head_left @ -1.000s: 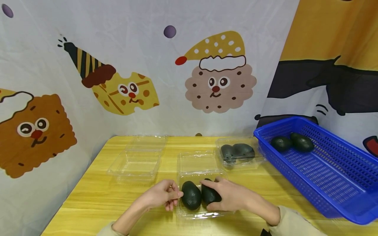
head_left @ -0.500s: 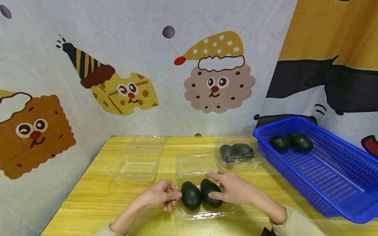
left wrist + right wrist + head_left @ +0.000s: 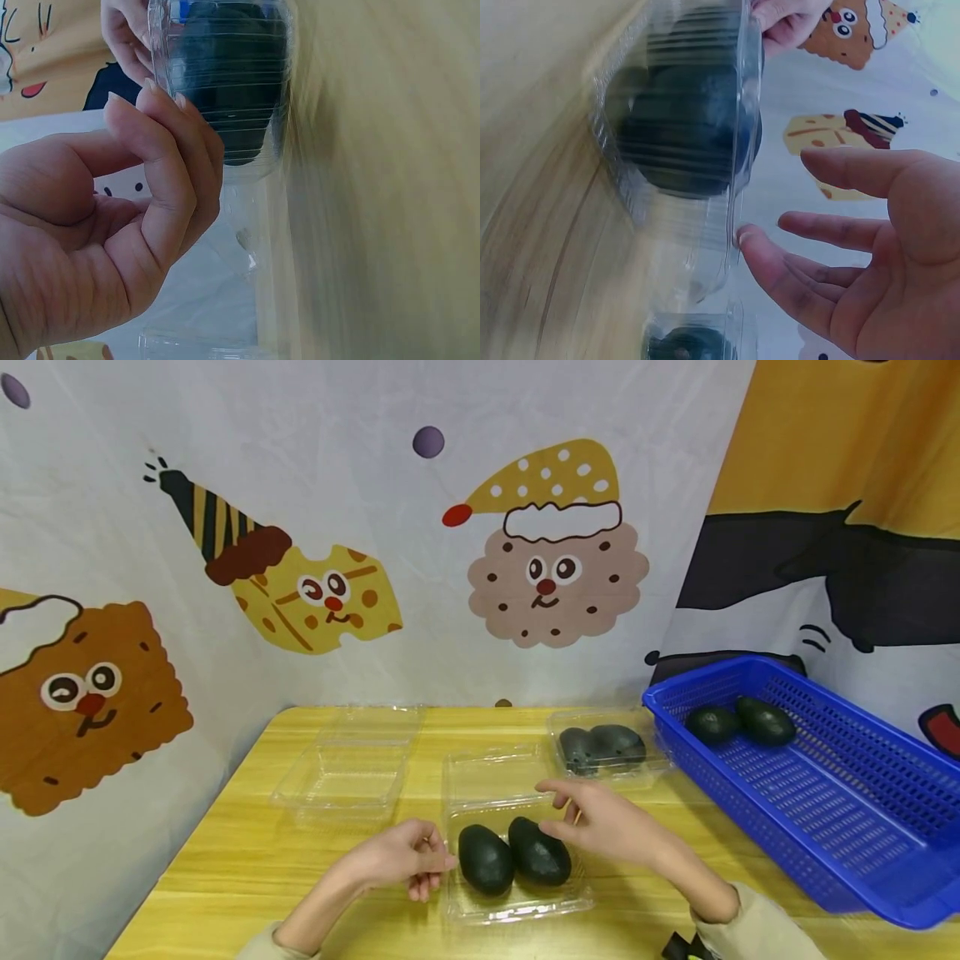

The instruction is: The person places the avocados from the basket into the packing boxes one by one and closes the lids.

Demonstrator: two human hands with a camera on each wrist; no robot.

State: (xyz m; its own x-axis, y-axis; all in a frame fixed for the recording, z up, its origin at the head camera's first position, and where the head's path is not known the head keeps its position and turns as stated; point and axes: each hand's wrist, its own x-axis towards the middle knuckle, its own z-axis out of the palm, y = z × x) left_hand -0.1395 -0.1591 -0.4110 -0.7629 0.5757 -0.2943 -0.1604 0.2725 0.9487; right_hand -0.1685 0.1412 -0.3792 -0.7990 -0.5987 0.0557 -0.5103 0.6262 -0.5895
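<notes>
In the head view, a clear plastic clamshell box (image 3: 517, 906) stands on the table with its lid (image 3: 495, 777) folded back. Two dark green avocados lie side by side in it, a left one (image 3: 486, 862) and a right one (image 3: 542, 858). My left hand (image 3: 401, 860) pinches the box's left rim, its other fingers curled. My right hand (image 3: 603, 822) hovers over the box's back right corner, holding nothing. Its fingers are spread and loosely bent, with the index near the rim in the right wrist view. Ribbed walls partly blur the avocados in both wrist views.
An open clear box (image 3: 345, 781) stands at the left. Behind my right hand is a closed box (image 3: 652, 772) with two avocados. A blue basket (image 3: 757, 827) on the right holds two avocados (image 3: 765, 722). A patterned cloth (image 3: 442, 677) hangs behind the table.
My right hand has let go of the right avocado and lifted up and back. That avocado now leans differently beside the other. The box has turned slightly; my left hand stays at its rim.
</notes>
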